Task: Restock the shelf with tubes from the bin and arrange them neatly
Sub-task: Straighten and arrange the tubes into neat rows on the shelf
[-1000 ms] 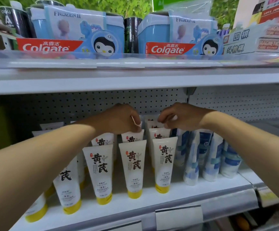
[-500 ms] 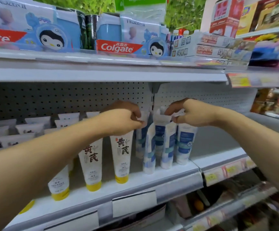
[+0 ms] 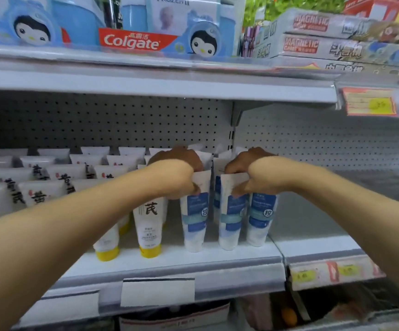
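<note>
Both grips pinch flat crimped tops: left hand on the left blue-and-white plastic tube, right hand on its neighbour; tubes upright, caps down, near the shelf front edge.

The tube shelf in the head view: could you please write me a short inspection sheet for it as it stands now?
Surface: white metal shelf with pegboard back; bare stretch to the right of the tubes.
Job's things: three blue-and-white tubes stand cap-down in the front row, more behind; yellow-capped white tubes fill rows to the left.
Clutter: nothing seen.
Grippers: left hand grips the top of the leftmost blue tube; right hand grips the tops of the other two, fingers curled over the crimped ends.
Cables: nothing seen.
Surroundings: Colgate boxes and magnetic game boxes on the shelf above; blurred price tags.
</note>
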{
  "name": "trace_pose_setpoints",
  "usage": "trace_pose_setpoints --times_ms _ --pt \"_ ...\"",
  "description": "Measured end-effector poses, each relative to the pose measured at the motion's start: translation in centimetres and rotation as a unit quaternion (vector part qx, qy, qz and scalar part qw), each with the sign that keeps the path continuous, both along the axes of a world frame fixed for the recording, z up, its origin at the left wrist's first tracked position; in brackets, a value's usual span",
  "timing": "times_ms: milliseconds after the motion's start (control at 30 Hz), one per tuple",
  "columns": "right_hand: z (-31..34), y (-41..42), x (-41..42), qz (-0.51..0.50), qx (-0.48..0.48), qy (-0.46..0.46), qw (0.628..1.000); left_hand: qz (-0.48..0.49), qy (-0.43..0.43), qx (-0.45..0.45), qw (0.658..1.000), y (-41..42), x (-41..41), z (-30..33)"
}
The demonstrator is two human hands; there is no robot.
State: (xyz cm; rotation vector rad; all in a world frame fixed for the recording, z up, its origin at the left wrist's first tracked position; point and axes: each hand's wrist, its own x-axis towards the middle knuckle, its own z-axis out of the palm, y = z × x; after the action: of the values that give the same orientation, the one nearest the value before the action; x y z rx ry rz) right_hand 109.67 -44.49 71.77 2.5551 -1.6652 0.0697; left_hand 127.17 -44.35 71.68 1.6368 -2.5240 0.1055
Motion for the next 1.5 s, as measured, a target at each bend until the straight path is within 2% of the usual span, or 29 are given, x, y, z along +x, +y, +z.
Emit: trace_pose_setpoints --times_ms 300,667,767,833,933,1033,1100,1500 --pt "0.2 -0.1 0.0 0.039 0.016 -0.028 0.999 -0.009 0.038 0.031 0.999 0.2 1.2 0.0" --pt "0.0 0.7 0.2 0.001 0.009 -0.057 0.998 -0.02 0.051 0.033 0.998 0.0 1.5 0.0" --pt "1.2 1.5 -0.9 -0.019 0.003 -0.136 0.99 -0.025 0.104 0.037 0.994 0.1 1.4 0.9" --pt "2.2 1.9 -2.3 -0.049 -0.036 -0.18 0.982 -0.03 0.146 0.025 0.989 0.1 1.2 1.6" --pt "2.7 2.3 -4.0 -0.109 -0.063 -0.137 0.983 -0.032 0.185 0.033 0.982 -0.1 0.8 2.3" --pt "1.6 2.6 -4.6 -0.139 -0.012 -0.051 0.989 -0.024 0.182 0.04 0.982 -0.4 0.2 2.3" --pt "0.7 2.6 -4.8 -0.145 0.014 -0.026 0.989 -0.021 0.17 0.036 0.985 -0.5 -0.1 2.2" --pt "0.1 2.2 -6.0 -0.131 0.013 -0.03 0.991 -0.02 0.153 -0.023 0.988 -2.0 0.3 3.1"
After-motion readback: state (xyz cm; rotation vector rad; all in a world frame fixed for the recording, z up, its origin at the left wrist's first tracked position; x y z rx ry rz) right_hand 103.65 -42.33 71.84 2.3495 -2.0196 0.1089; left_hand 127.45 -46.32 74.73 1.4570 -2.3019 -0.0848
